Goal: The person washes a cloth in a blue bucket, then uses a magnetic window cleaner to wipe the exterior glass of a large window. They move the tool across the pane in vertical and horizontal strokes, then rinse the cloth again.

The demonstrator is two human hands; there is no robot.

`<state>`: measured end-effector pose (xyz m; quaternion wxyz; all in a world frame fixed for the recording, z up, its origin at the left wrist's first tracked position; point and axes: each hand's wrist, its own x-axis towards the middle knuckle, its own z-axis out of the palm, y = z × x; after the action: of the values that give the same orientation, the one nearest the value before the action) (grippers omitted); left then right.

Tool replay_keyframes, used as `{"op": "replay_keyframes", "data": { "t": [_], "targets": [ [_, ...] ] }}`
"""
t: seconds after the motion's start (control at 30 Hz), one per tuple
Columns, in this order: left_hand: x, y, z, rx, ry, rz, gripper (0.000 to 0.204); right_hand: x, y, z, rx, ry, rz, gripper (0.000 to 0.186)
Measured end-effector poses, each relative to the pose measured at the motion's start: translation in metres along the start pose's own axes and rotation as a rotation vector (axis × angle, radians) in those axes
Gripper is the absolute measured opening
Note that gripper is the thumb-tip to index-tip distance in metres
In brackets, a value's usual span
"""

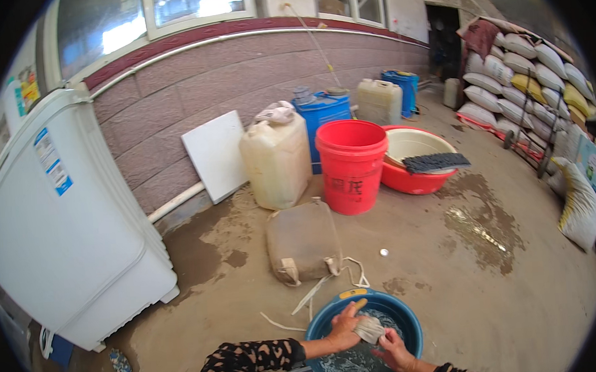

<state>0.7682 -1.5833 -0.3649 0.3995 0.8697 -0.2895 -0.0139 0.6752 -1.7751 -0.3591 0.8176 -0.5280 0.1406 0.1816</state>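
My left hand is closed on a pale, wet-looking cloth over a round blue basin of water at the bottom centre. A short yellowish item shows at that hand's fingertips; I cannot make out what it is. My right hand pinches the cloth's other end, lower and to the right. A yellow piece sits at the basin's far rim. Pale straps lie on the floor behind the basin, beside a dirty, brownish square padded item.
A white appliance stands left. Along the wall are a white board, jugs, blue containers, a red bucket and red tub with a dark mat. Stacked sacks and a trolley are at right.
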Motion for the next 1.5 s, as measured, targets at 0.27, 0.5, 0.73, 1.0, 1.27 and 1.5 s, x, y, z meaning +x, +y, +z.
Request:
{"op": "replay_keyframes", "data": {
  "t": [0.27,0.5,0.73,1.0,1.27,1.5],
  "targets": [
    [-0.010,0.004,0.011,-0.262,-0.259,-0.293,0.037,0.028,0.030,-0.010,0.380,-0.322,0.134,0.083],
    [0.002,0.006,-0.028,0.149,-0.461,-0.080,0.057,0.039,0.042,-0.004,0.416,-0.145,0.154,0.067],
    [0.007,0.020,-0.066,0.166,-0.651,-0.250,0.127,0.032,-0.004,0.025,-0.121,0.424,-0.240,0.026],
    [-0.012,0.029,-0.036,0.049,-0.504,-0.242,0.090,0.013,-0.015,0.067,-0.054,0.311,-0.280,0.020],
    [-0.014,0.032,-0.029,0.084,-0.254,0.017,0.049,0.031,-0.009,0.056,0.281,0.327,-0.043,0.011],
    [-0.012,0.030,-0.050,0.300,-0.296,0.112,0.037,0.027,-0.017,0.065,0.135,0.223,0.127,0.020]
  ]
}}
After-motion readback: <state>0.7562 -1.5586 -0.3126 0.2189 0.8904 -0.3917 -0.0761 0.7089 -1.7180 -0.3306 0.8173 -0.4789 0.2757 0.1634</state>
